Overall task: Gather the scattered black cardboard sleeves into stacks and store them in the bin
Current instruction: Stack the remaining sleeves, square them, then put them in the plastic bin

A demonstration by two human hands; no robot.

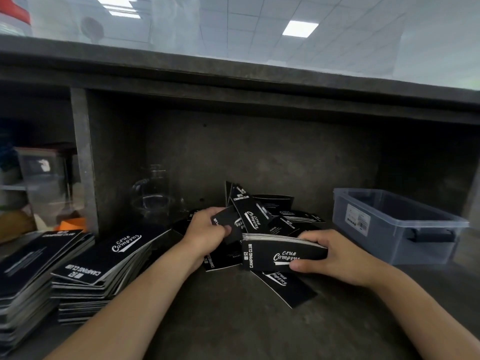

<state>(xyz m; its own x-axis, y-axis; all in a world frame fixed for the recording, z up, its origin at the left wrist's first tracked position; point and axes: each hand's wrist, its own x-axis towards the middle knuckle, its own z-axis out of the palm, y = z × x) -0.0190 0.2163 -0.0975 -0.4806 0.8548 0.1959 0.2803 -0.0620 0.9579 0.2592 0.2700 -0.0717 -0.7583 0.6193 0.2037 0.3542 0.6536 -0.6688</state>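
Sleeve stack (283, 253) clamped in right hand (335, 255), frame centre; loose sleeve (226, 222) pinched by left hand (205, 229). Bin (394, 224) at right. Risk: stack fanned if squeezed unevenly.

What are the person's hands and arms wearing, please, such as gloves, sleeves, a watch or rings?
The left hand and the right hand are both bare: no gloves, and no rings show on the fingers in view. The forearms are uncovered too, with no sleeve reaching into the picture, and no watch, bracelet or band at either wrist.
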